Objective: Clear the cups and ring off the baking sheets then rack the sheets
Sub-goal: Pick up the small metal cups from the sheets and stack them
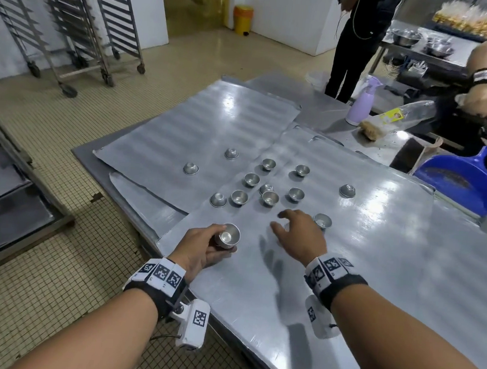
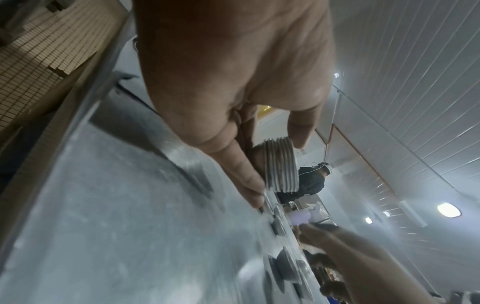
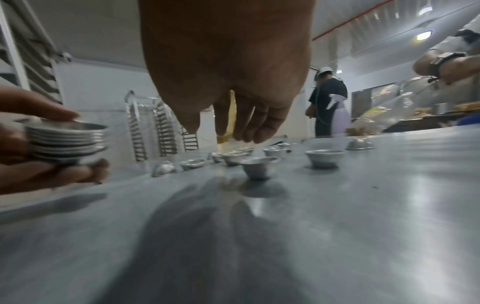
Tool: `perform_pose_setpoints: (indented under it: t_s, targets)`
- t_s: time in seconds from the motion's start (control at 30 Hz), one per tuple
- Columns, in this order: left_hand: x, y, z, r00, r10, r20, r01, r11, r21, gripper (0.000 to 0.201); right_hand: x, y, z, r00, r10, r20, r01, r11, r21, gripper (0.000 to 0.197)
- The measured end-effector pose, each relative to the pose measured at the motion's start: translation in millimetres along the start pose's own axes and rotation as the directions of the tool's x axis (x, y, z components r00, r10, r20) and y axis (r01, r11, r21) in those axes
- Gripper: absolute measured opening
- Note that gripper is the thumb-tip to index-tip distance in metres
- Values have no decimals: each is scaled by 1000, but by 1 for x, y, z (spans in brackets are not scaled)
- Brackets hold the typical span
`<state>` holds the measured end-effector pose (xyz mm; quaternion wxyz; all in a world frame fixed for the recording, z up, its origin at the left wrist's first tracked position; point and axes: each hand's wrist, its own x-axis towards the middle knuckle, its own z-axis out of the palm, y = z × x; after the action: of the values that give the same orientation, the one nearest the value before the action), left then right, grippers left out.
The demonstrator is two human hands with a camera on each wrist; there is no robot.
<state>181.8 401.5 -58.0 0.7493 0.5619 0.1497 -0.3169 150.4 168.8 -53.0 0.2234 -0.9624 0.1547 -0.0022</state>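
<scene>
My left hand [image 1: 226, 238] grips a stack of several nested small metal cups [image 1: 228, 236] just above the near-left corner of the closest baking sheet [image 1: 347, 271]; in the left wrist view the stack [image 2: 280, 164] sits between thumb and fingers. My right hand [image 1: 284, 222] hovers palm down over the same sheet, fingers loose and holding nothing. Its fingertips [image 3: 257, 137] hang above an upright cup [image 3: 259, 166] without touching it. Several loose cups lie ahead, some upright [image 1: 270, 198], some upside down [image 1: 191, 168]. Another sheet [image 1: 198, 114] overlaps at the far left. No ring is visible.
The sheets lie on a steel table [image 1: 319, 93]. A lilac spray bottle [image 1: 363, 103], a brush [image 1: 371, 129] and a blue dustpan [image 1: 456, 181] stand at its far right. Wheeled tray racks [image 1: 73, 19] stand far left. A person in black [image 1: 358, 31] and another person's hand [image 1: 479, 98] are behind the table.
</scene>
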Motion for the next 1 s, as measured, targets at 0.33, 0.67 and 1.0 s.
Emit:
perform_pose_setpoints:
  t_s: [0.33, 0.67, 1.0]
  targets:
    - [2, 5, 10, 1000, -17, 9, 17, 999, -34, 36, 4, 33, 8, 994, 44, 99, -23, 980, -196, 49]
    - [4, 4, 11, 999, -31, 25, 31, 999, 5, 35, 0, 31, 8, 992, 77, 101, -62, 987, -150, 37]
    - [7, 6, 0, 997, -57, 58, 54, 997, 55, 33, -34, 1, 25, 995, 96, 0, -96, 994, -46, 30]
